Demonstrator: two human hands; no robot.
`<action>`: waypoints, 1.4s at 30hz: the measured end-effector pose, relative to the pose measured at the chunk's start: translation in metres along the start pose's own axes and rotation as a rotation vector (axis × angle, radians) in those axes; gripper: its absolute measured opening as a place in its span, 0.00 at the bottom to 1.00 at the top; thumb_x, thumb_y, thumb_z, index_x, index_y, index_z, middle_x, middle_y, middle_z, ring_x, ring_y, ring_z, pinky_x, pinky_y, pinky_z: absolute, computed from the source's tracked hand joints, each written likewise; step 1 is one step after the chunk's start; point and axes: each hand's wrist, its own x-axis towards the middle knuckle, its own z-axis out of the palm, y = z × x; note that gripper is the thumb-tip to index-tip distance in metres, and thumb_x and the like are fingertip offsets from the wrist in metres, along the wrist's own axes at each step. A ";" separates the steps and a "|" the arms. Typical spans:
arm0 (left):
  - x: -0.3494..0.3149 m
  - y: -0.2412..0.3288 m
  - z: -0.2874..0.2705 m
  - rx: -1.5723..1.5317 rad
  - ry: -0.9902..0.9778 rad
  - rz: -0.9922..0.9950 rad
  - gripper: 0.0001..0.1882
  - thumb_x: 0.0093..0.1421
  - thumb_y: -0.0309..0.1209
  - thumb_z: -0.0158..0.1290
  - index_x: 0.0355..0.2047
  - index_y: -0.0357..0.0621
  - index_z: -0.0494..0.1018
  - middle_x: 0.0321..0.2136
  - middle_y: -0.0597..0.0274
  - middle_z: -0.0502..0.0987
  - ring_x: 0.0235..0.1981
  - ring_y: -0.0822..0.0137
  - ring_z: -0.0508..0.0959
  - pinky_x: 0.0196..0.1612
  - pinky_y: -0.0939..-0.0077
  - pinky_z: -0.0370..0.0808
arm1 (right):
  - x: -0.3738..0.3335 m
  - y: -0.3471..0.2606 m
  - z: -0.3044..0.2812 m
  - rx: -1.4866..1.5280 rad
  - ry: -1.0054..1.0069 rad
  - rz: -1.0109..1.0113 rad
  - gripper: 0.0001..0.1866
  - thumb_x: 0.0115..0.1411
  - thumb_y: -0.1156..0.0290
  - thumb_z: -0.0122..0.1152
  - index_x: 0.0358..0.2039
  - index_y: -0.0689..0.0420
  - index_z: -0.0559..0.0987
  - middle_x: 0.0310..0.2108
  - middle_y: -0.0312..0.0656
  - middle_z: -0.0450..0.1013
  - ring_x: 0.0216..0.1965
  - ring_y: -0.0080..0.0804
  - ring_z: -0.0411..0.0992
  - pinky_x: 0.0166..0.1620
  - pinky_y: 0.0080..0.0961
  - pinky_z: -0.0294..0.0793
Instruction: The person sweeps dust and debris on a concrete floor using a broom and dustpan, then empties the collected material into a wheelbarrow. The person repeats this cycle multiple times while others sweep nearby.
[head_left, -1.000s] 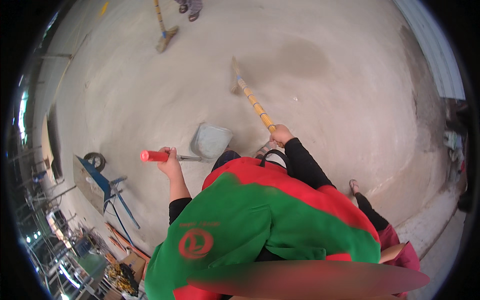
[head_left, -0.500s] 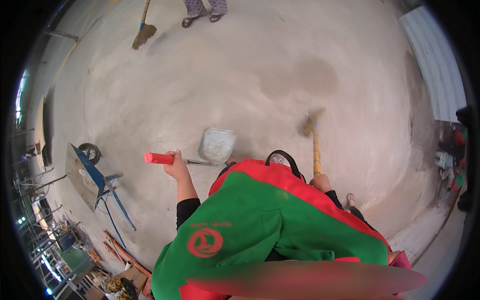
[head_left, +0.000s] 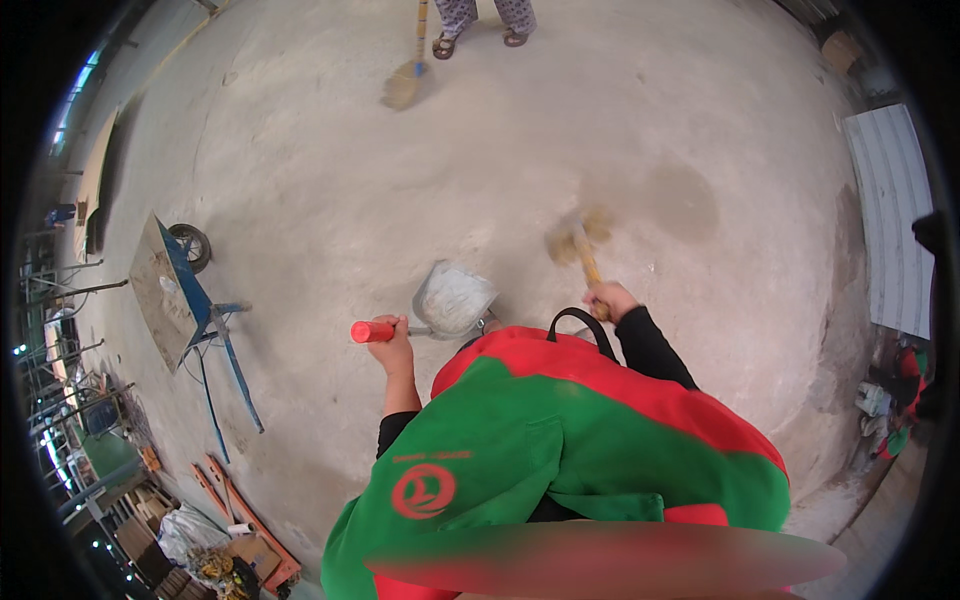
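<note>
My left hand is closed round the red-ended handle of a metal dustpan, whose grey pan rests on the concrete floor in front of me. In my right hand is the yellow-brown handle of a short broom. The broom's bristles are smeared by motion and lie ahead and to the right of the pan. Part of the pan's near edge is close to my foot. A damp-looking darker patch marks the floor beyond the broom.
Another person's legs stand at the far side beside a long broom. A blue wheelbarrow is on the left. Corrugated sheet lies at the right. Orange bars and piled cardboard are at the lower left.
My right hand has swung the short broom forward and to the left, nearer the dustpan. My left hand keeps its hold on the dustpan. The other person's broom has moved too.
</note>
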 end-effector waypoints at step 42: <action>0.012 0.069 0.063 0.072 1.387 -0.447 0.09 0.47 0.18 0.55 0.18 0.37 0.65 0.22 0.65 0.67 0.26 0.71 0.65 0.34 0.75 0.64 | 0.265 -0.376 0.101 -1.699 -0.257 -0.219 0.16 0.44 0.65 0.66 0.21 0.65 0.72 0.11 0.43 0.67 0.12 0.33 0.69 0.14 0.30 0.65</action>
